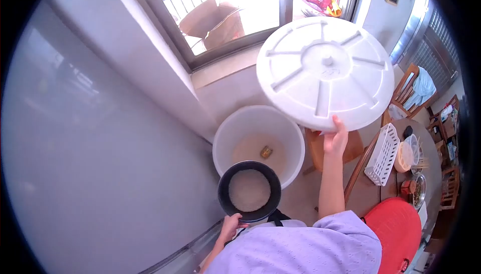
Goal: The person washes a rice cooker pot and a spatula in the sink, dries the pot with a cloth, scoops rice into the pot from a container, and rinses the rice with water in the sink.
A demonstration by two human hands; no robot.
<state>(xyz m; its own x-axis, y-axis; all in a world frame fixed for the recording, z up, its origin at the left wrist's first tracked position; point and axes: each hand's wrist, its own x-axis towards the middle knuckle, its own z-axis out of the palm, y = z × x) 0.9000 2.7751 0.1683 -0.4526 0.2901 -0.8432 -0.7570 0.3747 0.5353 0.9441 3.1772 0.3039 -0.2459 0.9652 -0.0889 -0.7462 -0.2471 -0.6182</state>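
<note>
My left hand [232, 227] is closed on the near rim of a dark pot [224, 194]. Pale grains that look like rice [249, 190] lie in the bottom of the pot. Up at the right, my right hand [336, 139] grips the lower edge of a large round white lid [285, 91], which is raised and tilted. Between the two, a big white bucket [295, 158] stands uncovered, its front rim partly hidden by the pot. More pale grain [245, 148] is inside it, with a small gold-and-green object [266, 151] on top.
A large grey smooth panel [100, 148] rises close on my left. Behind the bucket is a window with a cardboard box [215, 26] outside. To the right, a round table holds a white basket [383, 154], bowls and a jar. A red chair back [396, 234] is beside me.
</note>
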